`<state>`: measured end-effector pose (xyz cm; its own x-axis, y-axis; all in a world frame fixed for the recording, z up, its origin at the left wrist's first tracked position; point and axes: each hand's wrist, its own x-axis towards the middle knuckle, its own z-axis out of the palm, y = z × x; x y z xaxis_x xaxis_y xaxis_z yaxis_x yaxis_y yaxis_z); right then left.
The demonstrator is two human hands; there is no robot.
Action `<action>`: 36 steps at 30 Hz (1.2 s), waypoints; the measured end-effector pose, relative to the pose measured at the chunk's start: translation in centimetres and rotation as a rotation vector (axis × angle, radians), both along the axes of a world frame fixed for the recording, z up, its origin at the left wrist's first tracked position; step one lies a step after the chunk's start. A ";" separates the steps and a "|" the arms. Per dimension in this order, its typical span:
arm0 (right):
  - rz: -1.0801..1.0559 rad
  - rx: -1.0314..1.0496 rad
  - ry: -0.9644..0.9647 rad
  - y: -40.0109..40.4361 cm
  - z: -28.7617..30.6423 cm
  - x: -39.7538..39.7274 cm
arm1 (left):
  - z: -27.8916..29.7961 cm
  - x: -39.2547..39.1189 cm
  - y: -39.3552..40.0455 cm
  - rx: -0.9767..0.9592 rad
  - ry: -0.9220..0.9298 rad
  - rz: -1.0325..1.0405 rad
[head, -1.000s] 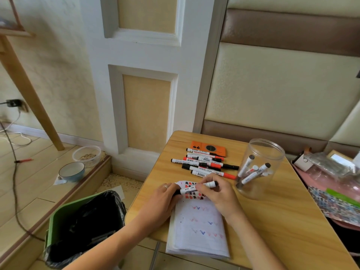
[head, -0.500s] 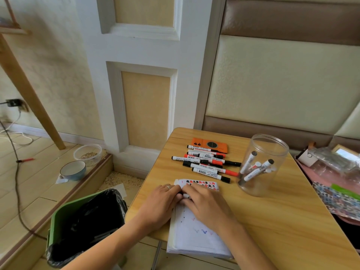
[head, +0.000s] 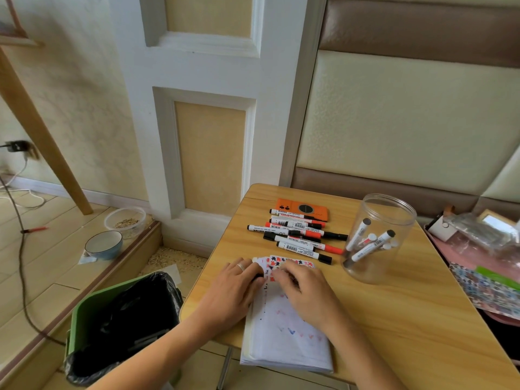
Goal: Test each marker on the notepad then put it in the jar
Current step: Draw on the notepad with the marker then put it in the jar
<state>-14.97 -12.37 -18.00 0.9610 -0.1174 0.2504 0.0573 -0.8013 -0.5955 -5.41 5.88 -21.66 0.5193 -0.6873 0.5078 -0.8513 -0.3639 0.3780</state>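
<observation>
1. Since a second ago, both hands have dropped onto the notepad point(head: 284, 330) at the bench's near edge.
2. The marker, then lifted between them, now lies almost hidden.
3. Left hand point(head: 233, 288) grasps its dark end; right hand point(head: 304, 291) curls over the rest, grip unclear.
4. Judged: uncapping or testing; jar point(head: 380, 237) waits rightward.

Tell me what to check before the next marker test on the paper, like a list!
1. Notepad lies flat on the table: ok.
2. Left hand and right hand rest on the notepad's top: ok.
3. Marker held, cap off: cannot tell, the fingers hide it.
4. Free paper for a mark: ok, bare space lower down.
5. Jar upright, open, within reach: ok.
6. More markers waiting beside the jar: ok.
</observation>
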 end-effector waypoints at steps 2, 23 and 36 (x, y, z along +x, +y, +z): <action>-0.062 0.239 0.017 -0.2 0.1 0.0 | 0.0 0.0 0.0 0.005 -0.013 0.007; -0.114 1.110 -0.070 -3.2 -0.3 -1.2 | -0.9 0.9 -0.6 0.258 0.124 -0.104; -0.285 0.601 0.005 -2.6 -0.5 -1.2 | -0.9 0.9 -0.6 0.340 0.119 -0.084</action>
